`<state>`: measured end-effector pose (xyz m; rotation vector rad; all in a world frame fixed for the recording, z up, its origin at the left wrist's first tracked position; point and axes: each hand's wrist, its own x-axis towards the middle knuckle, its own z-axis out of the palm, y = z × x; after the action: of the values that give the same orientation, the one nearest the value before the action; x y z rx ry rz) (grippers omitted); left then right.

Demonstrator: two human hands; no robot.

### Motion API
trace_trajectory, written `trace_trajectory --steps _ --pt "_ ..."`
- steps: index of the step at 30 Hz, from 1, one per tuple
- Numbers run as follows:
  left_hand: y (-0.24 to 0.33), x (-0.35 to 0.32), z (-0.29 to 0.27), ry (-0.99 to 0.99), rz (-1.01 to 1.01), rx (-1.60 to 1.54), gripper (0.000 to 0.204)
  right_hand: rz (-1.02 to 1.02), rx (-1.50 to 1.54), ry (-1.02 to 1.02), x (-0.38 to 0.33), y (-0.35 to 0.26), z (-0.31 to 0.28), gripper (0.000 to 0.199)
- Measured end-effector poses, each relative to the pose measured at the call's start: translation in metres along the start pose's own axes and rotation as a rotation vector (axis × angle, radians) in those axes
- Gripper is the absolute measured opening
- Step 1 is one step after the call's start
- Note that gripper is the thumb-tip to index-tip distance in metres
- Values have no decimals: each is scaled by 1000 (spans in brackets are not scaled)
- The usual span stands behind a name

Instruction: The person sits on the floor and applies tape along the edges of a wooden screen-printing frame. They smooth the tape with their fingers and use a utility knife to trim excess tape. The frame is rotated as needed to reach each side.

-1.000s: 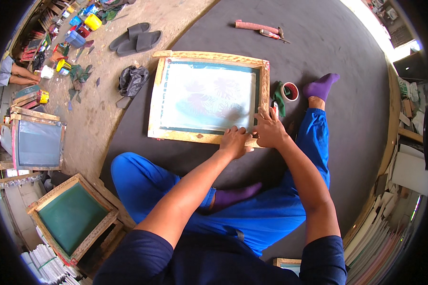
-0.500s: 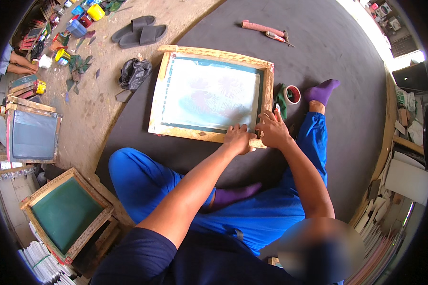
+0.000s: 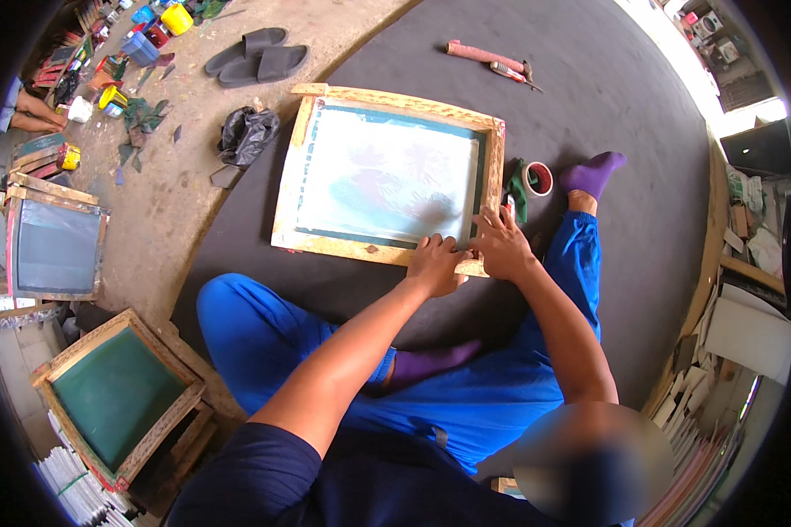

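Observation:
A screen printing frame (image 3: 360, 250) of pale wood lies on the dark floor sheet in front of me, its white mesh edged with dark green and marked with a faint leafy pattern. At its near right corner, my left hand (image 3: 437, 265) is closed over the near rail, fingertips on the inner edge. Close beside it, my right hand (image 3: 504, 245) grips the right rail by the same corner, fingers bent over the wood. Whether anything thin is between the fingers there is hidden. Just beyond my right hand sits a tape roll (image 3: 537, 180) next to a green scrap (image 3: 518, 195).
A red-handled hammer (image 3: 483, 54) and a small cutter (image 3: 510, 72) lie farther off. Sandals (image 3: 264, 60) and a black plastic bag (image 3: 248, 136) are at left, near more framed screens (image 3: 119, 395). My outstretched foot (image 3: 593, 174) is at right; a person's legs (image 3: 37, 114) show far left.
My right hand has shifted slightly down and left along the corner. My left hand has moved a little left and stays on the near rail. The frame is almost unmoved.

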<state>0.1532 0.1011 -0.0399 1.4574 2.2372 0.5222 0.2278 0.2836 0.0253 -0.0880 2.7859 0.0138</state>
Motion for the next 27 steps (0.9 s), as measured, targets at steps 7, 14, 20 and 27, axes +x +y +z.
trace_trajectory --steps 7,14,20,27 --pt "-5 1 -1 13 40 -48 47 -26 -138 -180 16 -6 -3 23" --pt "-8 0 0 24 58 -51 47 -15 -294 -101 23 2 -4 23" --pt "-11 3 2 27 78 -70 50 -36 -128 -111 16 -6 -2 23" --pt "-37 -9 -9 -30 87 15 52 -24 -194 -180 8 -20 -21 29"
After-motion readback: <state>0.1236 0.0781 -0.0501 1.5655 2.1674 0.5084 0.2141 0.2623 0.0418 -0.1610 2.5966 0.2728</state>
